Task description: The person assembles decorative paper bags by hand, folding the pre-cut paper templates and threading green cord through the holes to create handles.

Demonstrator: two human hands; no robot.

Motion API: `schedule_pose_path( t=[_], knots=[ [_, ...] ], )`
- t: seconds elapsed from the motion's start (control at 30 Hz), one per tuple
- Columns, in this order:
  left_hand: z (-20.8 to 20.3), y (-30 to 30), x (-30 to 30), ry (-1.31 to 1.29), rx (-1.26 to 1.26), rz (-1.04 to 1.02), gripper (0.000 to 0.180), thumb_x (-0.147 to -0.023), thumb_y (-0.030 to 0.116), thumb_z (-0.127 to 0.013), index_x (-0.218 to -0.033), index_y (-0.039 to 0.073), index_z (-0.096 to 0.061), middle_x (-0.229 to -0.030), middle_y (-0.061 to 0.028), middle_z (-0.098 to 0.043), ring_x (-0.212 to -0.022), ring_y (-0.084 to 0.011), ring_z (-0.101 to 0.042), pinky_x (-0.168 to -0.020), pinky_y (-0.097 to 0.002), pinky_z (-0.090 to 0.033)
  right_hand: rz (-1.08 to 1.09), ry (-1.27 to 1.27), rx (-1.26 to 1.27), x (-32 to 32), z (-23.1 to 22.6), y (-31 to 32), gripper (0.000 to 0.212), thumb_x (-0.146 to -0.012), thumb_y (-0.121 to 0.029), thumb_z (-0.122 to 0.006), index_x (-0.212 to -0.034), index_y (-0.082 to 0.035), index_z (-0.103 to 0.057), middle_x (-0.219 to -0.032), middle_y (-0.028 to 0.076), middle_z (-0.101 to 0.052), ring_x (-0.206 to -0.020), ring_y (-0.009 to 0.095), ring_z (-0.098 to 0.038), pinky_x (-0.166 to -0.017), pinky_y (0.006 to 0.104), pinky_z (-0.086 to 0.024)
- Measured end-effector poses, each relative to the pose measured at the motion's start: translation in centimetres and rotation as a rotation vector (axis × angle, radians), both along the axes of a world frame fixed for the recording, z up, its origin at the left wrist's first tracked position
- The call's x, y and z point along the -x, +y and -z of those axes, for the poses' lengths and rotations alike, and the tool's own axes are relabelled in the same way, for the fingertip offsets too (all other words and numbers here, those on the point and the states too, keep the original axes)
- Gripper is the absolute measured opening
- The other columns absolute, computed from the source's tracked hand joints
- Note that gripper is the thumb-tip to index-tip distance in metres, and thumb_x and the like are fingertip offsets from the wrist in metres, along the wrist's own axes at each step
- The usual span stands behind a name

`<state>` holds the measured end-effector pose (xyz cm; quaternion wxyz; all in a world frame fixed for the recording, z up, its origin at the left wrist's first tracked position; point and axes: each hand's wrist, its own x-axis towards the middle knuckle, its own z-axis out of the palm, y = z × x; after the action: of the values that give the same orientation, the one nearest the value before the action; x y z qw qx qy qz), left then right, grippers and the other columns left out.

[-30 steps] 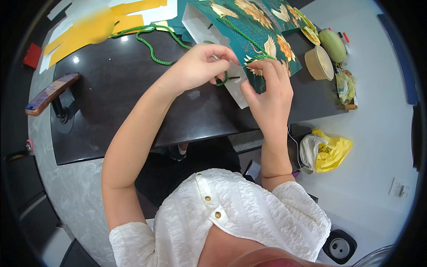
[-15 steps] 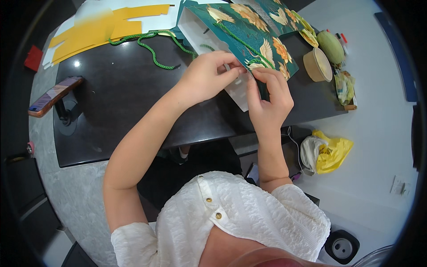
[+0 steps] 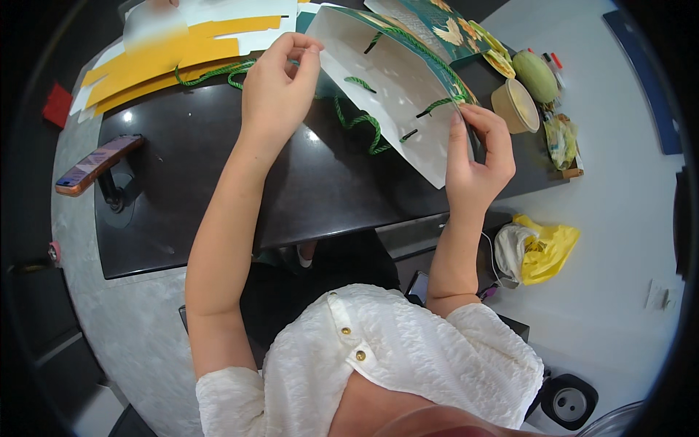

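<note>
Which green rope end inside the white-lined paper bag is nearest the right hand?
The rightmost black-tipped green rope end, just left of the right hand; others lie farther away.

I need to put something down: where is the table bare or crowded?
Bare: the dark table between the phone and left forearm, and the near strip between that forearm and the green bag. Crowded: the far left, under yellow sheets, and the right end, with a tub, melon and plastic bag.

Bag (image 3: 397, 73), 1 o'clock: smooth paper, matt inside.
Cord (image 3: 377, 137): rough, twisted fibre.
Tabletop (image 3: 189, 160), 10 o'clock: smooth, glossy.
Blouse (image 3: 400, 349), 5 o'clock: crinkled matt cloth.
Sack (image 3: 550, 251), 3 o'clock: crumpled plastic.
</note>
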<state>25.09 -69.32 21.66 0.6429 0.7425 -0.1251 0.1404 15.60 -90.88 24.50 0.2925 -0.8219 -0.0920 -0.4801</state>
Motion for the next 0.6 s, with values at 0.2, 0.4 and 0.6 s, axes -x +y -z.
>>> schedule_pose_path(
  t=[0.2,0.4,0.6],
  knots=[
    [0.2,-2.4,2.1,-0.481,-0.230,-0.036,0.041,-0.077,-0.004,-0.054,-0.116,0.008,-0.059,-0.111,-0.0128,-0.055,-0.083,-0.0202,-0.059,-0.070,-0.0306,-0.051,0.016,0.057,-0.205,0.1,-2.0,-0.8,0.008,-0.083,0.000,-0.067,-0.090,0.001,-0.065,-0.087,0.008,-0.068,-0.082,0.015,-0.066,-0.078,0.0287,-0.053],
    [-0.7,-1.4,1.3,-0.616,-0.072,-0.157,0.045,-0.091,0.003,-0.054,-0.132,-0.003,-0.037,-0.131,-0.0158,-0.045,-0.106,-0.0206,-0.056,-0.086,-0.0306,-0.047,0.100,0.217,-0.228,-0.1,-9.4,-7.8,0.016,-0.089,-0.012,-0.063,-0.095,0.003,-0.063,-0.085,0.003,-0.065,-0.080,0.010,-0.060,-0.076,0.0255,-0.047],
    [-0.2,-1.7,1.1,-0.211,0.004,-0.054,0.032,-0.094,0.009,-0.055,-0.124,-0.001,-0.050,-0.122,-0.0113,-0.053,-0.104,-0.0167,-0.055,-0.083,-0.0286,-0.048,0.138,0.745,0.096,-2.8,-13.1,-16.5,0.031,-0.088,-0.017,-0.059,-0.113,0.001,-0.061,-0.092,0.005,-0.066,-0.083,0.011,-0.060,-0.078,0.0261,-0.048]
  ],
)
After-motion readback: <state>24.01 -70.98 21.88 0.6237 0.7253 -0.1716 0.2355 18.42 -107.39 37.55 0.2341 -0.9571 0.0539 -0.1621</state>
